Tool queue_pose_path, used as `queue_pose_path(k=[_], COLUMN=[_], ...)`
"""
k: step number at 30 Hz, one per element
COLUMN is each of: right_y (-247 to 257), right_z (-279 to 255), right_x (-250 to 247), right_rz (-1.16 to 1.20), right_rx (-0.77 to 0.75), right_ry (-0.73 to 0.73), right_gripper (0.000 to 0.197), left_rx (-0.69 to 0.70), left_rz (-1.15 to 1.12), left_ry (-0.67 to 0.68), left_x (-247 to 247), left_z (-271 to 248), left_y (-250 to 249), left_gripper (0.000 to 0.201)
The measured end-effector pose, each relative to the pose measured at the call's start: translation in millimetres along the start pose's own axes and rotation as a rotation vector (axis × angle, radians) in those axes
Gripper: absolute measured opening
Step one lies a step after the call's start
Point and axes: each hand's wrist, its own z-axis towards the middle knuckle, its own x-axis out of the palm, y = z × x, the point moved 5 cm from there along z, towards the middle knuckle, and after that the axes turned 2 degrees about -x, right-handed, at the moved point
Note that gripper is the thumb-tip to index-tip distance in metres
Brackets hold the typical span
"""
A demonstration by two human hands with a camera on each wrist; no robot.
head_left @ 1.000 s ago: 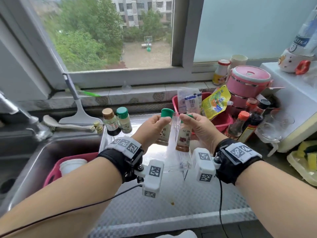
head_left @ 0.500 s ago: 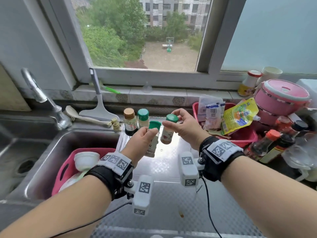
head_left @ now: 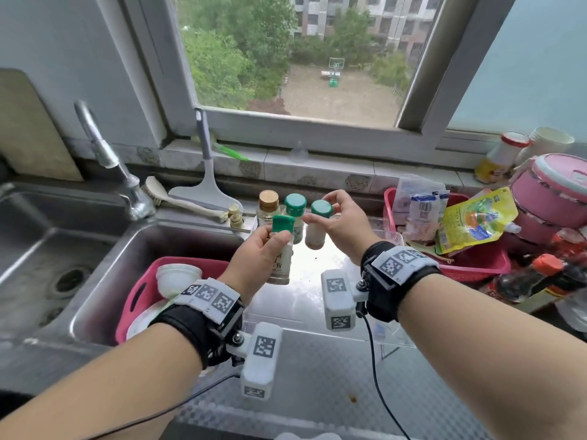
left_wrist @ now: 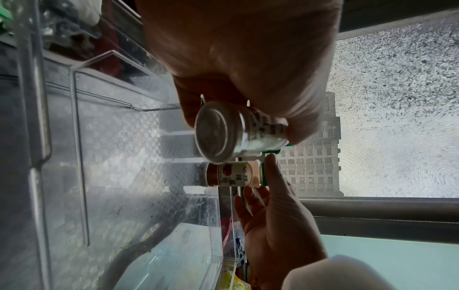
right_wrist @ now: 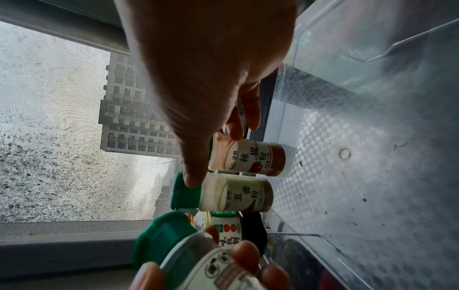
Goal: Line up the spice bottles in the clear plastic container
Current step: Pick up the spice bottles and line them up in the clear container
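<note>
The right hand point(head_left: 341, 222) pinches the green cap of a small red-powder spice bottle point(head_left: 316, 228), standing it beside two others in the clear plastic container point(left_wrist: 119, 176), while the left hand point(head_left: 259, 257) grips a green-capped white bottle point(head_left: 281, 254), likely next in line.

I am counting four spice bottles point(head_left: 281, 249): three with green caps and one with a tan cap point(head_left: 268, 198). I am seeing one clear plastic container point(left_wrist: 104, 157), two pink baskets point(head_left: 139, 290), and two hands.
</note>
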Motion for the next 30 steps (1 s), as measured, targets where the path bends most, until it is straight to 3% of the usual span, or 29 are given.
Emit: queue_pose_path(k=[7, 15, 18, 21, 24, 30], right_y=[-1, -2, -2, -5, -13, -19], right_z=[8, 2, -12, -29, -42, -47], right_x=[4, -7, -14, -16, -18, -37], right_rz=[-0.043, -0.124, -0.057, 0.036, 0.046, 0.024], right_rx=[0.0, 0.005, 0.022, 0.058, 0.114, 0.137], right_ry=[-0.024, -0.066, -0.018, 0.16, 0.326, 0.309], right_gripper=[0.043, 0.064, 0.053, 0.041, 0.025, 0.021], left_rx=[0.008, -0.003, -0.008, -0.025, -0.034, -0.042], left_rz=[-0.02, -0.015, 0.003, 0.023, 0.05, 0.158], left_ry=[0.025, 0.078, 0.11, 0.125, 0.14, 0.171], left_x=[-1, 6, 14, 27, 42, 61], left_z=[-3, -3, -2, 1, 2, 6], left_y=[0, 0, -1, 0, 3, 8], left_gripper=[0.035, 0.019, 0.022, 0.045, 0.051, 0.049])
